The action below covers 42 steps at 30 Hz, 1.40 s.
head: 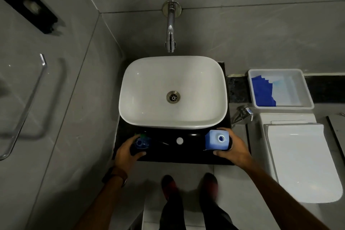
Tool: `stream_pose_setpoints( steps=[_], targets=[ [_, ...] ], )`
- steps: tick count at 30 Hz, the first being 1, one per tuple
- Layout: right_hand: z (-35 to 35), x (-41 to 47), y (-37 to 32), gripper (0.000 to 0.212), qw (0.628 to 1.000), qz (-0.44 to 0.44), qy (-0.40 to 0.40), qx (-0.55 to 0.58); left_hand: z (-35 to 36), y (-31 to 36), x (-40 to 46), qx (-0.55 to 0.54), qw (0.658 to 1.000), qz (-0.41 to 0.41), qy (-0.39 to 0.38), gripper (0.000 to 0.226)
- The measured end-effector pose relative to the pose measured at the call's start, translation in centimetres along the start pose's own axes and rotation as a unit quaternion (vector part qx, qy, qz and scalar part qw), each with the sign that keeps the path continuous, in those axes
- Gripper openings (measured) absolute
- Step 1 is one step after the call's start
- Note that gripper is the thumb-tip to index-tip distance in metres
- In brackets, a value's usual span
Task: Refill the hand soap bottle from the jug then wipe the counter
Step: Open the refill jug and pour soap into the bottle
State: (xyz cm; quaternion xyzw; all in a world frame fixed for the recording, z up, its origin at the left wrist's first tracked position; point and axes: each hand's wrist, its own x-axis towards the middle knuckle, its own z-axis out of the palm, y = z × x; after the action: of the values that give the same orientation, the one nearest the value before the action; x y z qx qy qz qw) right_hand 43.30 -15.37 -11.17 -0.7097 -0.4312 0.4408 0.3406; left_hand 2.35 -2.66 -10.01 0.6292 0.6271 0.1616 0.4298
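Note:
On the black counter (186, 155) in front of the white basin (172, 117), my left hand (127, 152) wraps around the small clear hand soap bottle (142, 142), whose open mouth shows blue soap inside. At the counter's right end my right hand (234, 148) grips the square blue jug (216, 139), which stands upright with its round mouth uncapped. A small white cap (180, 141) lies on the counter between the two. A thin dark tube-like part (162, 143) rests just right of the bottle.
A chrome wall tap (170, 30) hangs over the basin. A white tray (280, 106) holding a blue cloth (262, 92) sits on the ledge to the right, above a white toilet (302, 162). A glass panel with a bar handle (28, 102) stands at left.

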Motion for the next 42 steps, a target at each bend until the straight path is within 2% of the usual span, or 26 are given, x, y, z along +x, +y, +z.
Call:
stream_pose_setpoints(
  steps=[5,12,17,23,28,32,37,42],
  targets=[
    [0.6,0.0,0.0,0.076,1.0,0.004,0.026,-0.008,0.9,0.1,0.3,-0.045,0.999,-0.023,0.004,0.061],
    [0.7,-1.8,-1.2,0.074,0.998,-0.009,0.06,-0.014,0.5,0.9,-0.7,-0.087,0.996,-0.015,0.021,0.053],
    [-0.1,-4.2,-4.6,0.076,0.995,-0.032,0.098,-0.014,-1.5,5.0,-2.6,-0.085,0.992,0.084,0.032,0.05],
    [-2.4,-5.4,-12.3,0.077,0.984,-0.109,0.135,-0.042,-4.8,14.6,-3.3,-0.098,0.971,0.214,0.029,0.045],
    [-5.4,-5.0,-20.8,0.079,0.954,-0.215,0.187,-0.09,-7.3,23.3,-2.6,-0.089,0.948,0.307,-0.011,0.045],
    [-8.0,-4.9,-27.7,0.076,0.923,-0.278,0.243,-0.106,-9.2,28.9,-2.7,-0.101,0.924,0.37,-0.004,0.044],
    [-11.1,-5.7,-34.3,0.079,0.887,-0.334,0.278,-0.156,-10.9,33.5,-3.2,-0.12,0.906,0.406,-0.012,0.034],
    [-12.5,-7.0,-38.4,0.079,0.853,-0.354,0.295,-0.244,-11.8,36.0,-3.6,-0.097,0.891,0.443,-0.015,0.033]
  ],
)
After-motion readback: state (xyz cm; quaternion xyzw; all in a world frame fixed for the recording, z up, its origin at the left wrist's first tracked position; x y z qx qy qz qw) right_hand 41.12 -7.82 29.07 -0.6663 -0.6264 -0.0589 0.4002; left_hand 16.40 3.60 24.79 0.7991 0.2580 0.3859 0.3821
